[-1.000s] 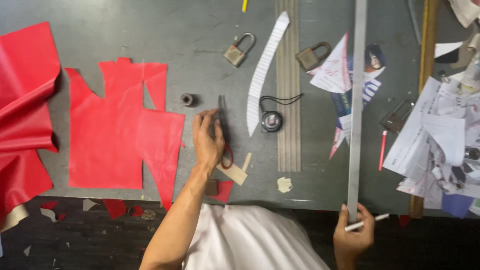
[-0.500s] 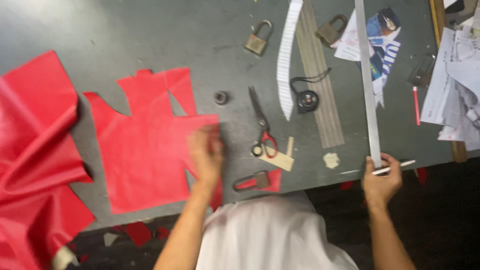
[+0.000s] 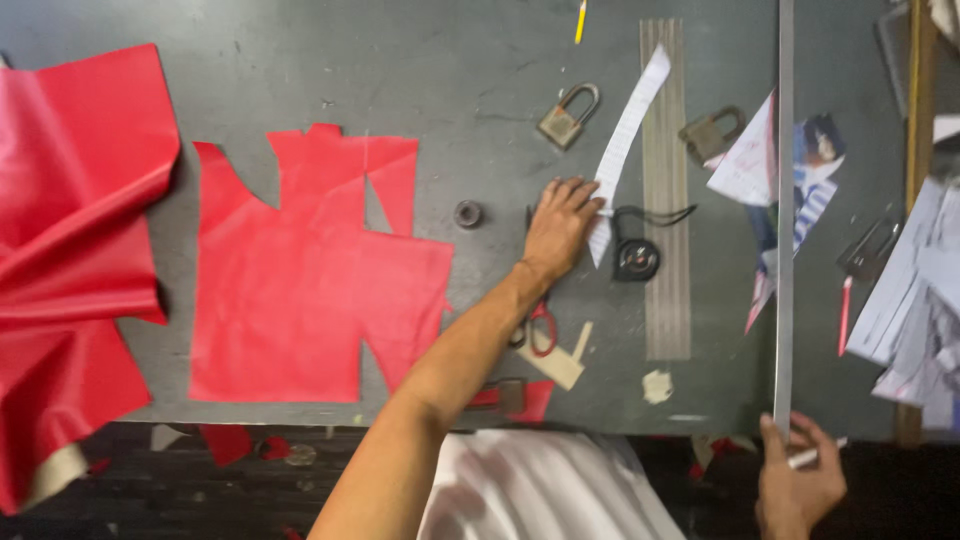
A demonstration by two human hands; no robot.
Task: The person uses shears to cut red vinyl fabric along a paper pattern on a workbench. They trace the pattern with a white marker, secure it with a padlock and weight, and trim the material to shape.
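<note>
Left hand (image 3: 558, 228) lies flat, fingers spread, touching the white paper strip (image 3: 624, 140), angled toward one o'clock; right hand (image 3: 797, 480) grips the long metal ruler (image 3: 785, 220) and a pen (image 3: 812, 455).

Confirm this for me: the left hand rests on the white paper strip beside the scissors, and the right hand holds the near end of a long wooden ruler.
One thing is wrong: the head view shows the ruler is grey metal, not wooden. The right hand does hold its near end, and the left hand does rest on the white paper strip, with the scissors beside.
</note>
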